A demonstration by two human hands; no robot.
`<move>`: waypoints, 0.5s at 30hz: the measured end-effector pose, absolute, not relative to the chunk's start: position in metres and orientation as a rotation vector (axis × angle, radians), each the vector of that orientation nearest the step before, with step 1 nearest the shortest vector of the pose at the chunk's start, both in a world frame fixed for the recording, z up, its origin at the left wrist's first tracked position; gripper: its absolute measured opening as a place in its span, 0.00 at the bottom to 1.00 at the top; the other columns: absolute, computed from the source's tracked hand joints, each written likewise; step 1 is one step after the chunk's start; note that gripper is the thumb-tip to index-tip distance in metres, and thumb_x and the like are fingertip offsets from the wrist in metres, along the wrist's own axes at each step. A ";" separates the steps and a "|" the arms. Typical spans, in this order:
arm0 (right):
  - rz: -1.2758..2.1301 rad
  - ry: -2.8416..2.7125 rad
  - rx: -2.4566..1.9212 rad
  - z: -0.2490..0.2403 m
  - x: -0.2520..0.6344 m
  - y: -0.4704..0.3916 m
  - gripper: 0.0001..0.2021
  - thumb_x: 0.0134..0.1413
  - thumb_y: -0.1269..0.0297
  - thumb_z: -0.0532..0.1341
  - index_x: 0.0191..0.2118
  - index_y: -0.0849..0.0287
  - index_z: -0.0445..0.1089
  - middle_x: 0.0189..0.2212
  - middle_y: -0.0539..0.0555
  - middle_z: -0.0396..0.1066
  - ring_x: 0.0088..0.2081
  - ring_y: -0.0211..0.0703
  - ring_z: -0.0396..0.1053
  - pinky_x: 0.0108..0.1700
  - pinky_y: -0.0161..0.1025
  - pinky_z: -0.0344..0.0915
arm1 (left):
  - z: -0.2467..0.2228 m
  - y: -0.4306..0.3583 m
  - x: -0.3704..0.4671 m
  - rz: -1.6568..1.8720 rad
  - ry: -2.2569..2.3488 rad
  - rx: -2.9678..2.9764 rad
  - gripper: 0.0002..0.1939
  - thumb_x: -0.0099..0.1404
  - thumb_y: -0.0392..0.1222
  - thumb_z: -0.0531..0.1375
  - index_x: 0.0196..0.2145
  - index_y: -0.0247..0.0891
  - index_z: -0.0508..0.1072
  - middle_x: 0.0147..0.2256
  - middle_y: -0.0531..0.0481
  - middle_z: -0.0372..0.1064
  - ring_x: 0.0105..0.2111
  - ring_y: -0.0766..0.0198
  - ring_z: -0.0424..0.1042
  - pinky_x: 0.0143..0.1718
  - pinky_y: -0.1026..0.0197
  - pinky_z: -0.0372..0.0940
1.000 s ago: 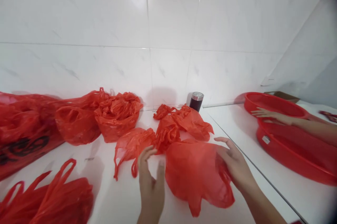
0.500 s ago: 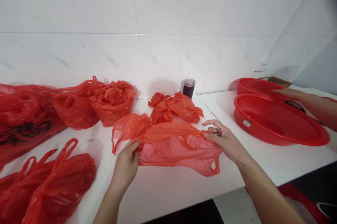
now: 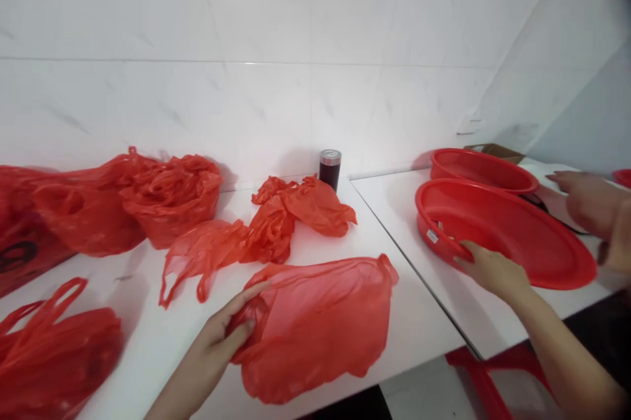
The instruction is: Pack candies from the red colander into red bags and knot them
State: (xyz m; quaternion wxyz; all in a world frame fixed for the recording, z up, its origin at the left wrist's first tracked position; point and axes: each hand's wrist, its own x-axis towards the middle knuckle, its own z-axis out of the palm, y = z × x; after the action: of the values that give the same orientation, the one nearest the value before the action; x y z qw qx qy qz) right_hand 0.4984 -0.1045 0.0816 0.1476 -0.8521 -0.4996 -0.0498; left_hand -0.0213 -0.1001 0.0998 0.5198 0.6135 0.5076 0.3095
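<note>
My left hand [image 3: 229,328] grips the left edge of a thin red plastic bag [image 3: 325,321], which is spread out over the white table [image 3: 389,341]. My right hand [image 3: 493,269] reaches over the near left rim of a large red basin [image 3: 532,236], its fingers partly hidden at the rim. Whether those fingers hold anything cannot be made out. Small light bits lie inside the basin near the fingertips. Crumpled red bags [image 3: 271,226] lie behind the bag in my left hand.
Filled red bags [image 3: 172,196] line the back left, with another [image 3: 64,354] at the front left. A dark tumbler [image 3: 330,170] stands by the wall. Another red basin [image 3: 483,170] sits behind the first. A co-worker's hands [image 3: 591,203] are at the right.
My right hand has let go of the bag and moved right to the basin. The bag, still in my left hand, hangs more spread out and nearer. The view has turned slightly right.
</note>
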 end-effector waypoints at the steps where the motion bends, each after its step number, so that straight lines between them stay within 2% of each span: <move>1: -0.114 -1.456 -2.473 0.083 0.495 -0.105 0.20 0.57 0.51 0.57 0.50 0.56 0.72 0.37 0.70 0.74 0.33 0.63 0.73 0.29 0.49 0.60 | 0.098 -0.099 -0.019 0.746 1.218 1.473 0.25 0.64 0.51 0.57 0.59 0.49 0.67 0.54 0.50 0.68 0.58 0.52 0.60 0.60 0.54 0.53; 3: -0.082 -1.485 -2.517 0.090 0.475 -0.102 0.21 0.61 0.54 0.52 0.53 0.57 0.69 0.40 0.70 0.73 0.37 0.65 0.73 0.31 0.50 0.61 | 0.095 -0.098 -0.015 0.749 1.228 1.484 0.25 0.64 0.52 0.57 0.58 0.49 0.68 0.57 0.50 0.65 0.61 0.51 0.57 0.62 0.52 0.50; 5: -0.082 -1.528 -2.485 0.101 0.446 -0.093 0.22 0.61 0.56 0.53 0.57 0.58 0.66 0.41 0.68 0.73 0.40 0.66 0.72 0.34 0.52 0.64 | 0.092 -0.099 -0.014 0.737 1.237 1.498 0.25 0.64 0.51 0.57 0.58 0.48 0.68 0.58 0.49 0.64 0.60 0.50 0.58 0.63 0.50 0.49; 7: 0.029 -1.660 -2.339 0.110 0.415 -0.082 0.23 0.59 0.58 0.55 0.59 0.53 0.63 0.44 0.63 0.73 0.43 0.62 0.72 0.38 0.51 0.66 | 0.089 -0.100 -0.016 0.721 1.244 1.510 0.25 0.65 0.50 0.57 0.59 0.48 0.66 0.59 0.49 0.64 0.60 0.51 0.58 0.64 0.48 0.47; 10: 0.434 -1.855 -1.867 0.120 0.376 -0.065 0.23 0.59 0.62 0.55 0.60 0.46 0.60 0.50 0.54 0.71 0.50 0.51 0.70 0.46 0.44 0.68 | 0.079 -0.104 -0.025 0.698 1.269 1.526 0.25 0.66 0.51 0.55 0.60 0.50 0.64 0.59 0.49 0.64 0.61 0.51 0.58 0.64 0.47 0.45; 12: 0.711 -1.870 -1.584 0.125 0.364 -0.049 0.23 0.60 0.63 0.53 0.61 0.48 0.58 0.50 0.54 0.71 0.51 0.48 0.69 0.48 0.43 0.68 | 0.073 -0.108 -0.033 0.689 1.284 1.519 0.25 0.66 0.52 0.54 0.60 0.50 0.64 0.59 0.49 0.64 0.60 0.50 0.60 0.64 0.46 0.45; 15: 0.710 -1.844 -1.641 0.134 0.371 -0.017 0.25 0.60 0.60 0.56 0.62 0.52 0.58 0.50 0.56 0.71 0.49 0.50 0.71 0.48 0.45 0.68 | 0.067 -0.114 -0.043 0.675 1.294 1.515 0.25 0.65 0.52 0.55 0.60 0.52 0.65 0.60 0.51 0.63 0.61 0.50 0.59 0.65 0.46 0.44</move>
State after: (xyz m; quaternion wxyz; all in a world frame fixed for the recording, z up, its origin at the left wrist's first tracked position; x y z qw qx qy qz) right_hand 0.3706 -0.0172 0.1335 0.2825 -0.6129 -0.6887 0.2650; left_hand -0.0428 -0.1141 0.0671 0.4962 0.6253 0.5340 0.2786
